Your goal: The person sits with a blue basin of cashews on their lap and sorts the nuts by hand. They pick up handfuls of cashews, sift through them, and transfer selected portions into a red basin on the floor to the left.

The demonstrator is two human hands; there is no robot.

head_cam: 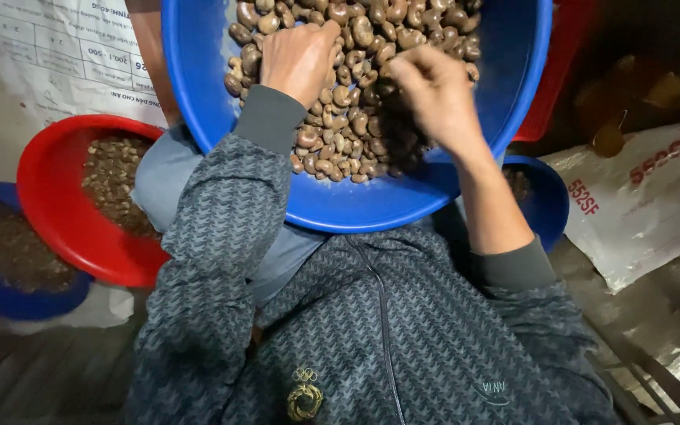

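Both hands are down in a heap of cashew nuts (356, 102). The left hand (299, 57) lies knuckles-up on the nuts, fingers curled under; whether it clasps any I cannot tell. The right hand (433, 93) has fingertips pinched together just above the pile. The nuts fill a big blue basin (340, 208) on the person's lap. A red bowl (53, 212) of darker bits sits to the left, a smaller blue bowl (548, 208) to the right.

Both hands down in the blue basin (513, 63): left hand (299, 57) and right hand (433, 93) resting on cashew nuts (356, 118), red bowl (57, 212) beside.
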